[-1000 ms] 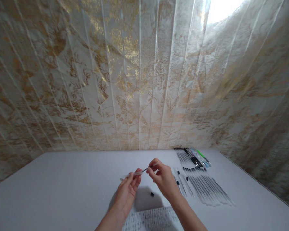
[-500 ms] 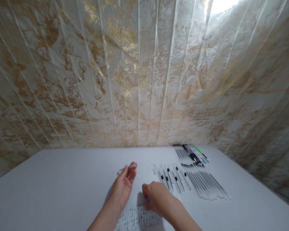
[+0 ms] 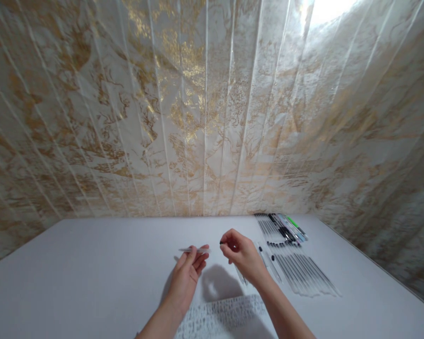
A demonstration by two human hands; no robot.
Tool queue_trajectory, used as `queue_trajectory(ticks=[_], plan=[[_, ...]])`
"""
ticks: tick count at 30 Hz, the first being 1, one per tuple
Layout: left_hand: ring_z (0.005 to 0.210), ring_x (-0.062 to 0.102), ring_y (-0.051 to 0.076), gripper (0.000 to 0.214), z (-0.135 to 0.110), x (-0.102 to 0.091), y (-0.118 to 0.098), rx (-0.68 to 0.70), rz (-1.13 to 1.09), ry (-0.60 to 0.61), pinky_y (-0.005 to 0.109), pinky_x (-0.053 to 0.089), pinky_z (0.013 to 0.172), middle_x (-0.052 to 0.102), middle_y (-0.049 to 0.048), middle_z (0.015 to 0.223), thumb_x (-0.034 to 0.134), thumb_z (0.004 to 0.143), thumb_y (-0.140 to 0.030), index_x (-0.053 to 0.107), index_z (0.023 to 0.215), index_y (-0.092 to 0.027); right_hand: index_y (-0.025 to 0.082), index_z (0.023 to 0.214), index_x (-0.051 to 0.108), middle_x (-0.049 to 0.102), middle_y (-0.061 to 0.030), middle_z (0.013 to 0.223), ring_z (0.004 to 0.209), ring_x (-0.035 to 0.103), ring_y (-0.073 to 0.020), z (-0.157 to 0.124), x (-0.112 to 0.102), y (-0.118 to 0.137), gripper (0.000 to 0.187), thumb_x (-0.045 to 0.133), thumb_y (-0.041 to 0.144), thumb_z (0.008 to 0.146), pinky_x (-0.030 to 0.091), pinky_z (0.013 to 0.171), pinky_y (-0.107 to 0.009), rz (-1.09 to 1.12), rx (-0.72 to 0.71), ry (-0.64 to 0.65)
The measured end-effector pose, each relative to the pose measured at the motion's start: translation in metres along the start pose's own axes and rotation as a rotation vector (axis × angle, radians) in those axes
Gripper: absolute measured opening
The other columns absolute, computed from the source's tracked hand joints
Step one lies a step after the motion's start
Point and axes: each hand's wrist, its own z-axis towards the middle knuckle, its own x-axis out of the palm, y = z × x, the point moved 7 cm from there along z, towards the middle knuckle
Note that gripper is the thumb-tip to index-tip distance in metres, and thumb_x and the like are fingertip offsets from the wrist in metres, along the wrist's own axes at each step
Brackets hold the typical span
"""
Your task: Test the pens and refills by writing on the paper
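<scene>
My left hand [image 3: 187, 278] is closed on a thin, clear pen barrel [image 3: 184, 249]. The barrel lies almost level between thumb and fingers, its narrow end pointing left. Just to the right is my right hand [image 3: 240, 254], thumb and forefinger pinched on a small black pen part [image 3: 221, 243]; whether it is a cap or a plug I cannot tell. A gap separates the two hands. Behind my right hand lie clear pen pieces with black bits [image 3: 273, 258], partly hidden by the hand and forearm.
A sheet of handwritten paper [image 3: 215, 316] lies at the near edge. To the right, a row of clear pen tubes [image 3: 304, 273] lies on the white table [image 3: 74, 282]. Farther back are black pen parts [image 3: 286, 234] and a green pen [image 3: 291, 221]. A gold-patterned curtain [image 3: 183, 117] hangs behind.
My right hand has risen from near the paper, moving away and right, and the black part now shows in its fingertips. My left hand has shifted slightly right, still with the barrel.
</scene>
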Motion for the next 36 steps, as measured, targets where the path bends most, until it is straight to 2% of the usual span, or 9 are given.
queue_trajectory(ticks=[2,7,15,20,27,36], plan=[[0.073,0.071,0.013,0.011,0.001,0.0,0.001,-0.003,0.007,0.012,0.021,0.055,0.063,0.075,0.0128,0.096,0.055,0.092,-0.011,0.062,0.084,-0.012,0.021,0.079,0.051,0.049,0.0057,0.059,0.049,0.048,-0.0102,0.001,0.004,-0.006,0.004,0.052,0.024,0.076,0.045,0.042,-0.02,0.113,0.012,-0.008],[0.077,0.072,0.015,0.009,0.001,-0.001,0.001,-0.007,0.01,0.037,0.022,0.055,0.066,0.075,0.0137,0.097,0.053,0.092,-0.01,0.06,0.086,-0.014,0.02,0.078,0.05,0.059,0.0027,0.063,0.052,0.053,-0.0105,0.001,0.02,-0.009,0.008,0.056,0.024,0.073,0.047,0.044,-0.021,0.296,0.017,0.019],[0.079,0.073,0.016,0.012,0.002,0.0,0.001,-0.006,-0.011,0.019,0.023,0.056,0.066,0.076,0.0128,0.094,0.053,0.091,-0.008,0.061,0.084,-0.014,0.02,0.078,0.054,0.054,0.0035,0.068,0.057,0.052,-0.0101,0.0,0.028,-0.009,0.009,0.06,0.027,0.076,0.046,0.049,-0.02,0.341,-0.031,0.016],[0.078,0.073,0.018,0.012,0.0,0.001,0.001,-0.015,-0.016,0.012,0.023,0.057,0.063,0.076,0.0131,0.092,0.055,0.09,-0.007,0.063,0.082,-0.012,0.021,0.084,0.051,0.053,0.0021,0.073,0.059,0.051,-0.0109,-0.001,0.028,-0.01,0.009,0.054,0.029,0.083,0.046,0.052,-0.022,0.244,-0.101,-0.009],[0.081,0.074,0.019,0.008,0.001,0.0,0.002,-0.023,-0.014,0.021,0.023,0.057,0.064,0.076,0.0134,0.095,0.06,0.087,-0.008,0.064,0.081,-0.012,0.022,0.087,0.049,0.052,0.0022,0.075,0.066,0.049,-0.0127,-0.008,0.022,0.003,0.002,0.048,0.022,0.088,0.04,0.062,-0.024,-0.039,-0.254,0.027],[0.079,0.074,0.018,0.011,0.002,-0.001,0.003,-0.067,0.008,0.031,0.023,0.056,0.064,0.077,0.0119,0.09,0.057,0.089,-0.01,0.067,0.084,-0.011,0.022,0.09,0.047,0.055,0.0012,0.075,0.063,0.05,-0.0131,-0.009,0.025,0.005,0.008,0.04,0.023,0.093,0.039,0.06,-0.022,-0.251,-0.269,0.016]])
